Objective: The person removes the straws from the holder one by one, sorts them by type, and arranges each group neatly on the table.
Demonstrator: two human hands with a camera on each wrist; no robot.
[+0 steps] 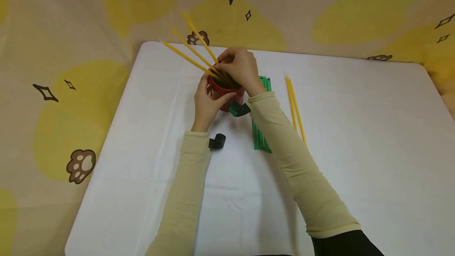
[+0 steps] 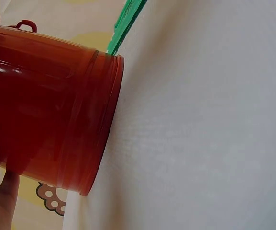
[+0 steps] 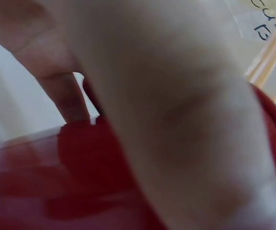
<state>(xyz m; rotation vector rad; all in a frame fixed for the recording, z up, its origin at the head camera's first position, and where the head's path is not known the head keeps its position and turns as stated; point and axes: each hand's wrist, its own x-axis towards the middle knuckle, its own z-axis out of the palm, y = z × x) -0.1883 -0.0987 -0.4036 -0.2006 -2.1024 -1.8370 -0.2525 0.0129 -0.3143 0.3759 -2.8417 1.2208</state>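
A translucent red cup (image 1: 227, 97) with a small side loop (image 2: 27, 24) stands upright on the white table. My left hand (image 1: 209, 104) grips it from the left, thumb across the near side and fingers round the far side. Several long, thin yellow sticks (image 1: 188, 56) lean out of the cup toward the upper left. Over the rim, my right hand (image 1: 239, 68) pinches one yellow stick (image 1: 200, 38) between thumb and fingertips. One of its fingers (image 3: 176, 105) fills much of the right wrist view, so the pinch is hidden there.
Two more yellow sticks (image 1: 295, 106) lie right of the cup, partly under my right forearm. Between them and the cup are long green strips (image 1: 261, 135), also partly covered by the sleeve. The white table (image 1: 373, 129) has its far edge behind the cup.
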